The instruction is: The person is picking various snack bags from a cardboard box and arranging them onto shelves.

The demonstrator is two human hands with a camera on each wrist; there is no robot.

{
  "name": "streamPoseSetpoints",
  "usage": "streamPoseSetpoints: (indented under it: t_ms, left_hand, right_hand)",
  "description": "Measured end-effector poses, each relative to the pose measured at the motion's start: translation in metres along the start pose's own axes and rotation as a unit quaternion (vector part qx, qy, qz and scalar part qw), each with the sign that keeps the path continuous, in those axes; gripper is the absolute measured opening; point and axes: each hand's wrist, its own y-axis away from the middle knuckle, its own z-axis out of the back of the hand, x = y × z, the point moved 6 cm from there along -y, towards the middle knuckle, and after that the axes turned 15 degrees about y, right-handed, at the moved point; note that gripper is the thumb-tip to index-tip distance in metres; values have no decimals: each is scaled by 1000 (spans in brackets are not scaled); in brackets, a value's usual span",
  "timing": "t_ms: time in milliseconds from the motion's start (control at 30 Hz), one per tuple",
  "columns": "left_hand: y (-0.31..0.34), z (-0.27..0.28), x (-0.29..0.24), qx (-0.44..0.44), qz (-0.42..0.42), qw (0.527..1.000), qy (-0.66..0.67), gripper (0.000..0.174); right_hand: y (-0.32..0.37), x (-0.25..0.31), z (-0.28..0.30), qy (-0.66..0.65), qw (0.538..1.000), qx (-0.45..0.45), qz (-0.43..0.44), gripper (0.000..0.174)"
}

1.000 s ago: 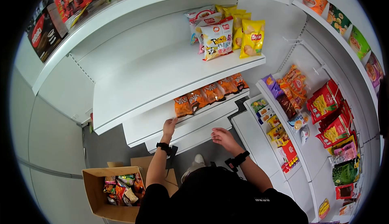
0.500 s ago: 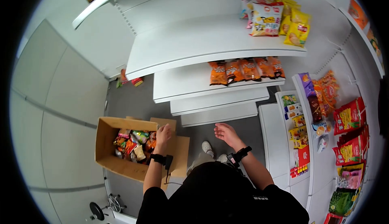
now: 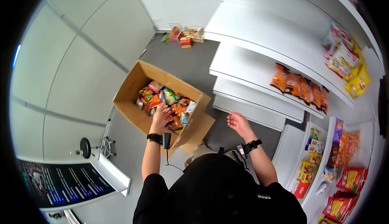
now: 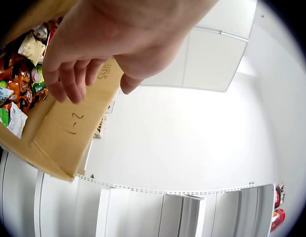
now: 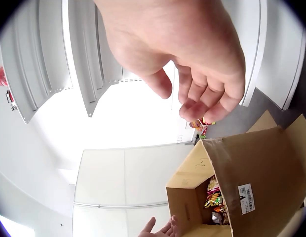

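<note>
My left hand (image 3: 162, 116) hangs over the near side of an open cardboard box (image 3: 131, 112), fingers relaxed and holding nothing. Inside the box lie mixed snack packets (image 3: 172, 96), among them orange, green and red ones. In the left wrist view the left hand (image 4: 113, 42) has its fingers loosely bent, above the box wall (image 4: 69, 128) with handwriting on it. My right hand (image 3: 239, 124) is in the air to the right of the box, in front of the low shelves. Nothing is between its loosely curved fingers in the right wrist view, where the right hand (image 5: 187, 54) shows large.
Orange snack bags (image 3: 300, 86) stand in a row on a white shelf (image 3: 243, 64) to the right. White and yellow bags (image 3: 344, 60) sit on the shelf above. More packets (image 3: 185, 41) lie on the floor by the wall. A wheeled stool (image 3: 106, 146) stands at left.
The head view has turned left, bringing the box towards the middle. My left hand has moved from beside the orange bags on the shelf to over the box. The right hand stays empty.
</note>
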Motion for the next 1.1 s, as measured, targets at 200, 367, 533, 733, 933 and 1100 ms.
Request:
streamPoseSetpoints:
  t_ms: [200, 367, 533, 733, 933, 1100]
  left_hand:
    - [-35, 75, -41, -56, 3, 997, 52, 41]
    - [-66, 111, -46, -105, 62, 990, 77, 31]
    - [-112, 141, -26, -134, 108, 983, 58, 49]
    - [-151, 140, 21, -148, 191, 970, 1, 61]
    - [-165, 147, 28, -269, 188, 944, 4, 53]
    - [-205, 168, 58, -255, 203, 945, 36, 50]
  right_hand:
    - [-47, 1, -73, 6, 1000, 12, -16, 21]
    - [-88, -16, -115, 19, 999, 6, -37, 23]
    - [-126, -21, -137, 35, 997, -15, -71, 35]
    - [-196, -2, -151, 162, 982, -69, -64, 65]
    - [-221, 4, -150, 279, 950, -63, -121, 77]
    - [-240, 0, -144, 225, 955, -21, -192, 81]
